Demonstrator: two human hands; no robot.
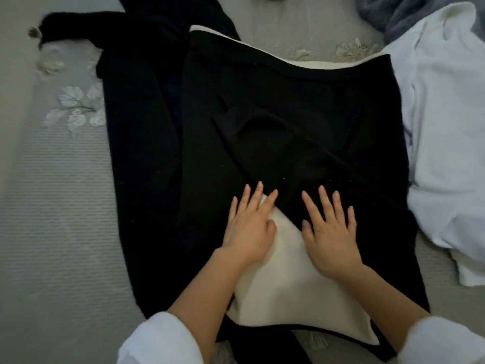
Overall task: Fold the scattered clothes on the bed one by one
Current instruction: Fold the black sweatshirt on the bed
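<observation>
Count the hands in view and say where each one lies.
2. The left hand lies where the cream lining meets the black garment; the right hand lies flat beside it, mostly on that garment.

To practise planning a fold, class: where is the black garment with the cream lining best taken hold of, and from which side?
Probably the black garment by its far edge, one grip near each corner, reaching over from the near side. That edge lies flat, nearly straight and uncovered, ready to fold back.
</observation>
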